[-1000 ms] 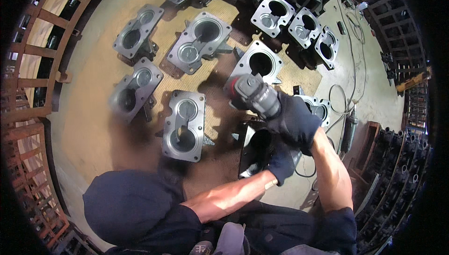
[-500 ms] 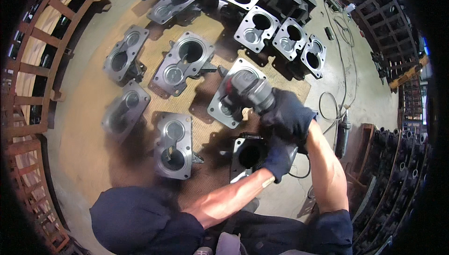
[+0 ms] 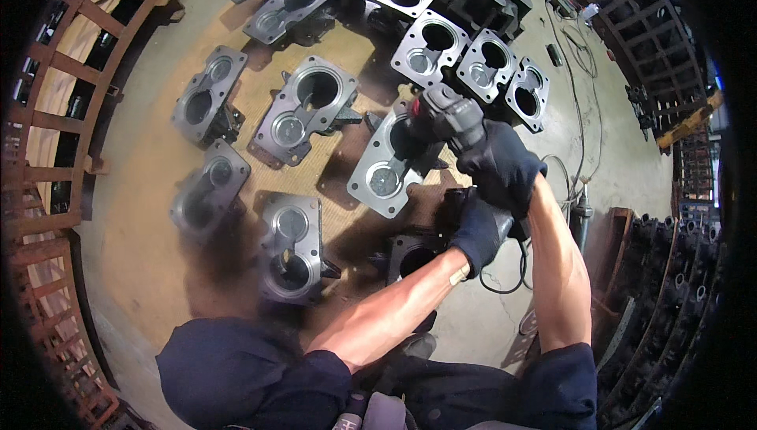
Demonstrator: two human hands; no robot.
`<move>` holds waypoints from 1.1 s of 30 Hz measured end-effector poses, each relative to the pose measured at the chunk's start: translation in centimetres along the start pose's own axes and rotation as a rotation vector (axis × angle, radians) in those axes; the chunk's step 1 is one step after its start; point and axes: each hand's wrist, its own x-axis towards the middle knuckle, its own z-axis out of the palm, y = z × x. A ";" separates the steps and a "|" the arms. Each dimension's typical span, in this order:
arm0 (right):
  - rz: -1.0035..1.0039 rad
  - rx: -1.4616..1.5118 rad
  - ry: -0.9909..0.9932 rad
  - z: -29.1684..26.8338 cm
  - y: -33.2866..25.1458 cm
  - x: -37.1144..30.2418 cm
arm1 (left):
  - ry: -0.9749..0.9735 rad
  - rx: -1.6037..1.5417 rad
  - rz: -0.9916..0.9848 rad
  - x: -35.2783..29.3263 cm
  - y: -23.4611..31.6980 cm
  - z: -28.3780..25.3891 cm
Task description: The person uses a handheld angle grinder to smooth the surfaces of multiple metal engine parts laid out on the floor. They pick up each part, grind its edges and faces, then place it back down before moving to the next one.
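Observation:
Both hands wear dark gloves and grip a hand-held power grinder [image 3: 445, 119]. My right hand [image 3: 505, 163] clasps its body near the head; my left hand [image 3: 479, 229] holds the rear end lower down. The tool's head sits over the upper hole of a grey cast metal housing [image 3: 384, 171] lying flat on the floor. Whether the tool touches the casting is hidden by the head. A dark casting [image 3: 410, 255] lies just below my left hand.
Several similar grey castings [image 3: 303, 111] lie spread over the tan floor, others [image 3: 430, 48] crowd the top. Rust-coloured metal racks [image 3: 55, 162] curve along the left. Stacked dark parts [image 3: 670, 288] stand at the right, a cable [image 3: 564, 75] trails over the floor.
The view has shifted, so the castings slid left and down in the picture. Both hands stay closed on the grinder, which has moved up over the casting's upper hole.

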 end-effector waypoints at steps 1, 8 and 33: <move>-0.044 -0.034 0.004 1.0 -0.5 -0.4 | 0.099 -0.531 0.076 -0.2 -2.5 2.4; 0.115 -0.030 -0.030 2.9 0.1 -8.7 | 0.100 -0.116 0.042 -9.2 -1.0 5.4; 0.081 0.066 -0.149 4.7 0.9 -11.2 | 0.331 -0.243 0.057 -13.1 -2.3 9.2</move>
